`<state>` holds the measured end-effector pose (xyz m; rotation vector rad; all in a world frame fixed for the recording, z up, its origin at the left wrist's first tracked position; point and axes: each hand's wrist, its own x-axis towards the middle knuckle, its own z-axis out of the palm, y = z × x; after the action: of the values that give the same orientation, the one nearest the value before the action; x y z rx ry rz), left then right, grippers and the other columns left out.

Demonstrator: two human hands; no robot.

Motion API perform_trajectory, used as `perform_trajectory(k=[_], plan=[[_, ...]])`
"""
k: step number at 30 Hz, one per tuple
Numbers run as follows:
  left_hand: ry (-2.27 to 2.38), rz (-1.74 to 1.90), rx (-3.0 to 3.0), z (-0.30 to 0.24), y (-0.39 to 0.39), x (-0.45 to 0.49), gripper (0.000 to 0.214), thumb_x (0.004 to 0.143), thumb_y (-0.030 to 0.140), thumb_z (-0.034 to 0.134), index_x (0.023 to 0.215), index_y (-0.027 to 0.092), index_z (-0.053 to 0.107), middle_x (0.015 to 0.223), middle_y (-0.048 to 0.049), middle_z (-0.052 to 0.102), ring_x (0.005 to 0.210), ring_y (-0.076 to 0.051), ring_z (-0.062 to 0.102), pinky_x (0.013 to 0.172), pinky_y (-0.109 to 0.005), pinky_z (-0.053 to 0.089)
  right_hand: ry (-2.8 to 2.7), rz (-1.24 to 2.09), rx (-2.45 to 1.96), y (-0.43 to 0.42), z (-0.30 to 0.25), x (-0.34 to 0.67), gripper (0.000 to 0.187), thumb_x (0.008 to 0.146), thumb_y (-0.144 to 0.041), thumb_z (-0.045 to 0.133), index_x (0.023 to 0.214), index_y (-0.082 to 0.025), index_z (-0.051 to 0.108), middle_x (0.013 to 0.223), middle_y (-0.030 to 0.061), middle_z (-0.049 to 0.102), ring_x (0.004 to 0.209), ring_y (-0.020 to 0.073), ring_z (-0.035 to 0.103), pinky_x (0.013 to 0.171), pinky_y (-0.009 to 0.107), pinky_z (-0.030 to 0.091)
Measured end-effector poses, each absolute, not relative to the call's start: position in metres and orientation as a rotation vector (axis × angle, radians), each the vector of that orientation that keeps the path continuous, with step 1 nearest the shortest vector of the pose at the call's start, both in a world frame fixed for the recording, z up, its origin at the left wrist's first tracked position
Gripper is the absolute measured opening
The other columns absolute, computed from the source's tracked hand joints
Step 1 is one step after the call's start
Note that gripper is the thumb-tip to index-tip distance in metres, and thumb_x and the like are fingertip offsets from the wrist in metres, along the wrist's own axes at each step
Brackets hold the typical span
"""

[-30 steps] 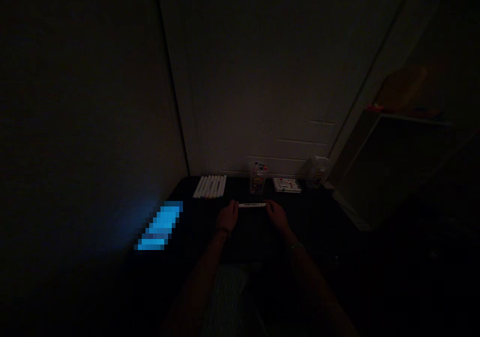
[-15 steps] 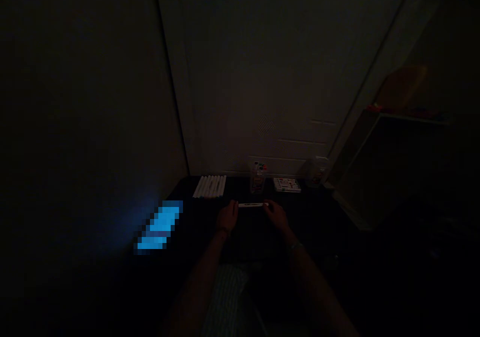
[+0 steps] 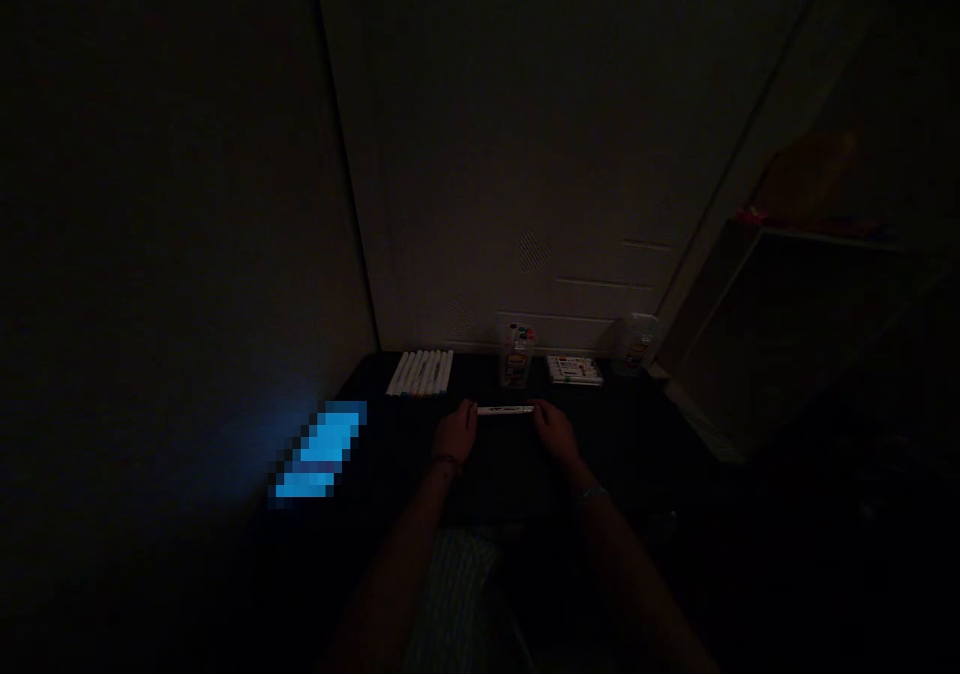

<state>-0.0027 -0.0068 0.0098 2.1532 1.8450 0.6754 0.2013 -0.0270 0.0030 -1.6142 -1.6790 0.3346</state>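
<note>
Dimly lit though the scene is, the marker reads as a pale bar lying level above the dark table, its long axis running from 9 o'clock to 3 o'clock across the person's front. The left hand closes on its 9 o'clock end and the right hand on its 3 o'clock end, so the marker spans the gap between them and neither hand is nearer than the other. Both hands lie palm down, knuckles up, with the forearms converging from 6 o'clock. How firmly the fingertips pinch cannot be told in this light.

At 12 o'clock from the marker stands a jar. A row of white markers lies at 11 o'clock, a flat pack at 1 o'clock, and a glowing screen well apart at 8 o'clock.
</note>
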Motion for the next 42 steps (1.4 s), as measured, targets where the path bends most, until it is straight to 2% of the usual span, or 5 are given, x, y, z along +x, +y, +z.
perform_trajectory(k=[6, 15, 22, 33, 42], plan=[[1.866, 0.702, 2.185, 0.007, -0.006, -0.003, 0.041, 0.085, 0.044, 0.013, 0.095, 0.021, 0.046, 0.084, -0.005, 0.062, 0.073, -0.014, 0.057, 0.059, -0.023, 0.032, -1.667, 0.345, -1.637, -0.029, 0.006, 0.199, 0.034, 0.081, -0.043, 0.035, 0.104, -0.026, 0.053, 0.101, -0.0008, 0.058, 0.091, 0.0133, 0.053, 0.079, 0.024, 0.039], [1.868, 0.68, 2.193, 0.008, -0.006, -0.002, 0.041, 0.085, 0.044, 0.014, 0.097, 0.022, 0.046, 0.084, -0.0048, 0.062, 0.075, -0.014, 0.057, 0.061, -0.022, 0.033, -1.659, 0.311, -1.635, -0.026, 0.002, 0.2, 0.034, 0.084, -0.034, 0.028, 0.104, -0.025, 0.054, 0.102, 0.0, 0.057, 0.094, 0.0124, 0.052, 0.083, 0.024, 0.037], [1.85, 0.694, 2.182, 0.005, -0.004, -0.003, 0.041, 0.085, 0.044, 0.013, 0.096, 0.022, 0.046, 0.085, -0.0055, 0.062, 0.076, -0.014, 0.057, 0.063, -0.022, 0.033, -1.645, 0.363, -1.656, -0.027, 0.004, 0.2, 0.035, 0.08, -0.044, 0.036, 0.102, -0.026, 0.055, 0.097, 0.0002, 0.059, 0.086, 0.0139, 0.054, 0.075, 0.024, 0.041], [1.835, 0.691, 2.167, 0.006, -0.004, -0.003, 0.04, 0.085, 0.044, 0.014, 0.098, 0.022, 0.045, 0.087, -0.0052, 0.062, 0.077, -0.014, 0.057, 0.062, -0.022, 0.033, -1.656, 0.372, -1.657, -0.03, 0.007, 0.199, 0.034, 0.084, -0.034, 0.029, 0.105, -0.024, 0.053, 0.103, 0.0003, 0.057, 0.094, 0.0123, 0.051, 0.083, 0.024, 0.037], [1.855, 0.684, 2.152, 0.013, -0.008, -0.003, 0.036, 0.085, 0.041, 0.018, 0.099, 0.021, 0.045, 0.088, -0.006, 0.061, 0.078, -0.014, 0.057, 0.064, -0.022, 0.034, -1.653, 0.368, -1.675, -0.032, 0.011, 0.196, 0.034, 0.081, -0.041, 0.036, 0.103, -0.024, 0.054, 0.1, 0.0011, 0.058, 0.09, 0.0134, 0.053, 0.08, 0.024, 0.039]])
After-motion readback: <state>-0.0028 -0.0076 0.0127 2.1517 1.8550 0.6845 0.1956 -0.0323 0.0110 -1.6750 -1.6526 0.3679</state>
